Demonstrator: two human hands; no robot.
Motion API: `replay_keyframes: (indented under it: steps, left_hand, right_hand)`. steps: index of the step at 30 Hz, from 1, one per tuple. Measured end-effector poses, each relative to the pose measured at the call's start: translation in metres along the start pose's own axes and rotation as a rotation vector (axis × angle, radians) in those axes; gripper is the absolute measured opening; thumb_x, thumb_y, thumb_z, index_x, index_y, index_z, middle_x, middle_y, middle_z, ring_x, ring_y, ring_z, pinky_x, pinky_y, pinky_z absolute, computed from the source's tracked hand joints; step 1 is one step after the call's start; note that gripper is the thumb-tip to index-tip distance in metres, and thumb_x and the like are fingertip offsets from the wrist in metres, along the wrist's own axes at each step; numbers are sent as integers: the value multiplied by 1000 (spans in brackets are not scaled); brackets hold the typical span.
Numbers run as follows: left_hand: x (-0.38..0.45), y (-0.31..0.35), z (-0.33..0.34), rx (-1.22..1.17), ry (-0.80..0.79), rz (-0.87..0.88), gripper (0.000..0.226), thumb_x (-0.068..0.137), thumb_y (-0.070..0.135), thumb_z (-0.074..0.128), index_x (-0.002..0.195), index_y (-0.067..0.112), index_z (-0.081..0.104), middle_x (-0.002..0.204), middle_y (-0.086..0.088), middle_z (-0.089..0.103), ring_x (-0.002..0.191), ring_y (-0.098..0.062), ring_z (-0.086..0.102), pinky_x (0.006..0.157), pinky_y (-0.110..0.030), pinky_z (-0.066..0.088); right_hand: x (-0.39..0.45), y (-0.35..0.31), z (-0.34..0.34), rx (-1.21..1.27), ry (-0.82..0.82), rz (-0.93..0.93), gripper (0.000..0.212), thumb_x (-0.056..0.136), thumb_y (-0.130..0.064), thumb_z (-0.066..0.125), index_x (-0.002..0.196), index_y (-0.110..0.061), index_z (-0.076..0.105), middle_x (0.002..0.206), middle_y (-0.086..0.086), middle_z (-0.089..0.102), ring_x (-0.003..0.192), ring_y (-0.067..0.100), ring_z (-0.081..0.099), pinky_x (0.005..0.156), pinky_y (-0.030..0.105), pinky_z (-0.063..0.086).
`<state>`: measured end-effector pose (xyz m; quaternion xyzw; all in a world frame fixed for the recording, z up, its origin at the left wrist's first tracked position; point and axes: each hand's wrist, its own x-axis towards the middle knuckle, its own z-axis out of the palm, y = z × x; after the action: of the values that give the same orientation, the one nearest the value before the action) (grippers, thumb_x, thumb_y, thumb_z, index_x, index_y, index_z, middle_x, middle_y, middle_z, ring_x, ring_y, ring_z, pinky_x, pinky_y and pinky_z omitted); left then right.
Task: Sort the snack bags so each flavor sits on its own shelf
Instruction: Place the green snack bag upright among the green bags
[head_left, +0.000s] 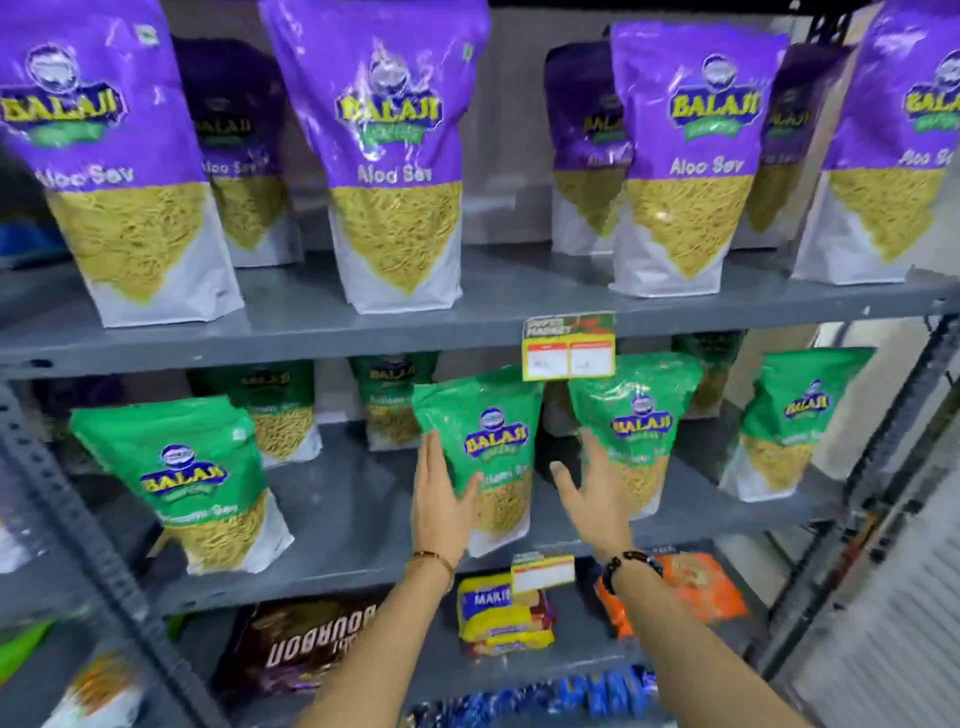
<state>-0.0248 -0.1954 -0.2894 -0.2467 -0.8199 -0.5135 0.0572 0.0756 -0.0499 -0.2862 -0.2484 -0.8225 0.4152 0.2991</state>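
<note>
grey metal shelving (363, 338) in a shop aisle, seen from head height looking slightly down. on the upper shelf, a row of purple aloo sev bags (387, 156), all upright, more behind them in shadow. on the middle shelf (343, 525), green sev bags only, some at the front and some at the back (flavour lettering too blurred to read). yellow price tag (569, 347) clipped to the upper shelf edge. below, biscuit packs (501, 616) and an orange pack (696, 584) lying flat.

left hand (439, 499) flat and open, fingers straight and together, palm pressed against the left side of the centre green bag (491, 457), thumb across its lower front. right hand (597, 493) open too, fingers spread, gripping nothing, reaching toward the gap between that bag and the neighbouring green bag (631, 436); contact with either not clear.

judging from this, sorting nearly done: purple above, green below, no strays visible. step in hand looks like squaring the centre bag. best done by closing both palms gently on its sides, low down, keeping it upright, label forward, base fully on the shelf, without nudging the neighbour.
</note>
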Motion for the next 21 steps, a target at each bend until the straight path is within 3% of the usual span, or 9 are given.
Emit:
replay_keyframes:
  steps: [4,12,15,19,21]
  left_hand:
    - [4,-40,2,17,-160,-177,78,85,23,60,144,8,11,155,-13,19,143,-26,21,113,-37,25]
    - [19,-71,28,-35,-298,-348,74,86,15,58,144,6,13,154,-17,22,141,-30,25,112,-38,25]
    - [28,-79,35,-59,-320,-359,73,80,12,64,141,3,24,147,-20,36,135,-33,35,109,-41,33]
    - [36,-86,31,-172,-352,-375,46,79,8,64,121,4,44,125,-17,59,115,-31,55,92,-37,46]
    - [40,-94,23,-244,-349,-401,44,80,5,61,121,7,44,124,-16,60,114,-29,56,97,-40,47]
  right_hand:
    - [-7,12,35,-93,-231,110,65,92,-30,47,147,-15,14,157,5,19,144,23,21,117,44,23]
    - [28,33,63,25,-385,350,77,87,-9,56,147,-10,7,156,8,19,143,28,22,112,40,25]
    - [39,42,71,199,-413,371,78,82,2,59,146,-14,17,151,7,31,139,25,29,105,37,32]
    - [48,52,82,317,-367,400,74,72,16,60,136,-14,37,123,8,54,124,32,48,96,43,44]
    - [53,52,86,337,-391,411,75,69,16,65,134,-10,39,119,13,57,116,33,53,92,45,47]
